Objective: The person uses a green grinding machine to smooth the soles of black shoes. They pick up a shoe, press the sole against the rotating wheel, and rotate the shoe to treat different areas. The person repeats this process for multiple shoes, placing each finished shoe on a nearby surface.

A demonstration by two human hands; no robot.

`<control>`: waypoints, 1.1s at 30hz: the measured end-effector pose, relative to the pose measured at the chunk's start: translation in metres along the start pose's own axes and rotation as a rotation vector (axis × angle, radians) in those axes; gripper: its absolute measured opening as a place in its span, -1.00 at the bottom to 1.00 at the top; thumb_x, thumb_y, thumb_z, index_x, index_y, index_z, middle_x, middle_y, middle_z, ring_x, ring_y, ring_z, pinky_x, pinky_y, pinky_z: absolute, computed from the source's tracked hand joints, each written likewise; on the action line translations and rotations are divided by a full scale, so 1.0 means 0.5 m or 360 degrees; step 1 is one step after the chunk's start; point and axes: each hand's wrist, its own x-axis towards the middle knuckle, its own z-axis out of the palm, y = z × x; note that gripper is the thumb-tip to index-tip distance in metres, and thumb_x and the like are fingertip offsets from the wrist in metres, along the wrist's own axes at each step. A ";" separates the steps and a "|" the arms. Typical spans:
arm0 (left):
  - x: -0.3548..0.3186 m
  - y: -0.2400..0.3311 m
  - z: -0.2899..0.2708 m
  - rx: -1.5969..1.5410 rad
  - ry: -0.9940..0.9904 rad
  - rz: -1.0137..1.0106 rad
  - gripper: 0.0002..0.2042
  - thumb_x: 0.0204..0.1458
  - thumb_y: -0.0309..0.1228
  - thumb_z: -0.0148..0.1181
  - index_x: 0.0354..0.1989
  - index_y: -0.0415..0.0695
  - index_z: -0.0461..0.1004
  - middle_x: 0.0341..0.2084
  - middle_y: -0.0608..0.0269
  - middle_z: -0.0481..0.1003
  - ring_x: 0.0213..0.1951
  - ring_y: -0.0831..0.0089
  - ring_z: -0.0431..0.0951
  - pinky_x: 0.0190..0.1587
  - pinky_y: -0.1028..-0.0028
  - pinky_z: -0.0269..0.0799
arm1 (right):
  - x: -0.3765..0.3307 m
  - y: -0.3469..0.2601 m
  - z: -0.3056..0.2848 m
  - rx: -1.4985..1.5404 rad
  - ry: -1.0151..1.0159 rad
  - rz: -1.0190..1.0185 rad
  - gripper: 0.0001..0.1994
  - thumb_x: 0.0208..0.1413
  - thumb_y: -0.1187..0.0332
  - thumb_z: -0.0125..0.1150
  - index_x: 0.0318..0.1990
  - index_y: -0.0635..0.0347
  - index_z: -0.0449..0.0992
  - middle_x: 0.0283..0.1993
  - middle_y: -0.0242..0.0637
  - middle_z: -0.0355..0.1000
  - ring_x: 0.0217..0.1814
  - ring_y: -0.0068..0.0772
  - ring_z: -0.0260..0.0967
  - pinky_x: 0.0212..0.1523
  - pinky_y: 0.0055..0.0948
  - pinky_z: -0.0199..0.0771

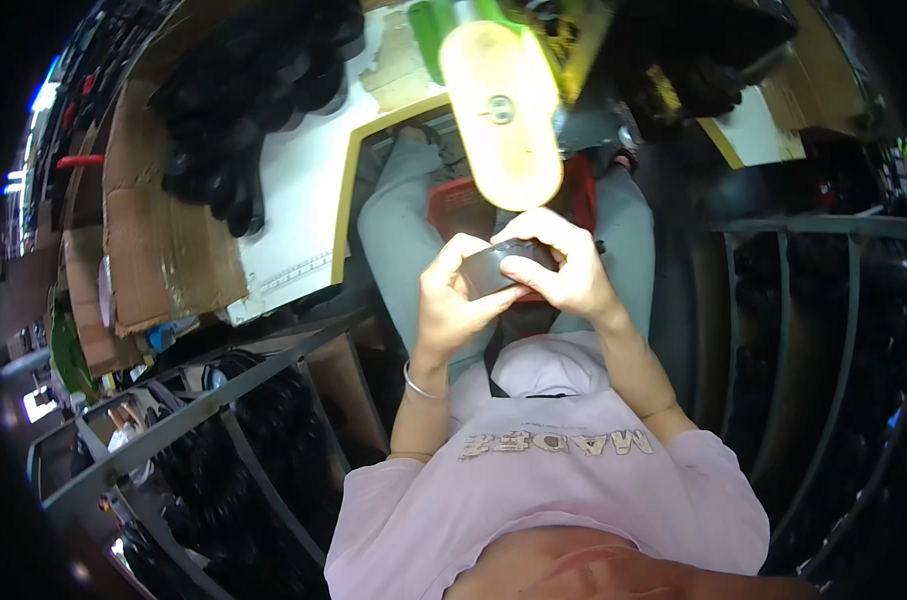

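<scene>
My left hand (446,297) and my right hand (571,262) meet in front of my torso, above my lap. Between them they grip a small dark grey, smooth block-like piece (486,270). The left fingers and thumb wrap its near left side. The right thumb presses on its face while the right fingers curl over the top. Fingers cover part of the piece, so its exact kind cannot be made out. A bright oblong lamp-like head (514,150) hangs just beyond my hands, close to the right fingers.
A white table (299,200) with a yellow edge curves ahead, bearing a pile of black parts (264,110). Cardboard (169,220) stands at its left. A red basket (456,207) sits between my legs. Metal racks (244,385) with dark items flank me on both sides.
</scene>
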 end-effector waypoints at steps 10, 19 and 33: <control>0.006 -0.066 0.083 -0.0271 -0.0191 0.0054 -0.62 -0.22 -0.74 0.41 -0.20 -0.28 0.41 -0.23 0.21 0.47 -0.16 0.48 0.49 -0.03 0.44 0.44 | -0.022 0.058 -0.087 0.0169 0.0703 0.0310 -0.74 0.21 0.30 0.19 -0.45 0.32 0.53 -0.61 -0.42 0.40 -0.61 -0.67 0.32 -0.55 -0.62 0.30; 0.028 -0.075 0.083 0.0041 -0.0069 -0.0015 -0.63 -0.20 -0.62 0.47 -0.20 -0.27 0.44 -0.32 0.28 0.49 -0.25 0.54 0.51 -0.15 0.51 0.48 | -0.017 0.018 -0.104 -0.0219 0.0031 -0.0107 -0.78 -0.02 0.55 0.30 -0.17 0.36 0.57 -0.22 -0.29 0.45 -0.13 -0.55 0.37 -0.13 -0.62 0.36; 0.049 -0.063 0.043 -0.0590 0.0088 -0.0038 -0.49 -0.18 -0.50 0.48 -0.05 -0.28 0.34 -0.21 0.18 0.50 -0.17 0.42 0.53 -0.03 0.43 0.45 | -0.154 0.151 -0.296 0.0052 0.0012 0.0735 -0.85 0.10 0.43 0.28 -0.24 0.33 0.55 -0.25 -0.35 0.51 -0.26 -0.64 0.42 -0.24 -0.62 0.40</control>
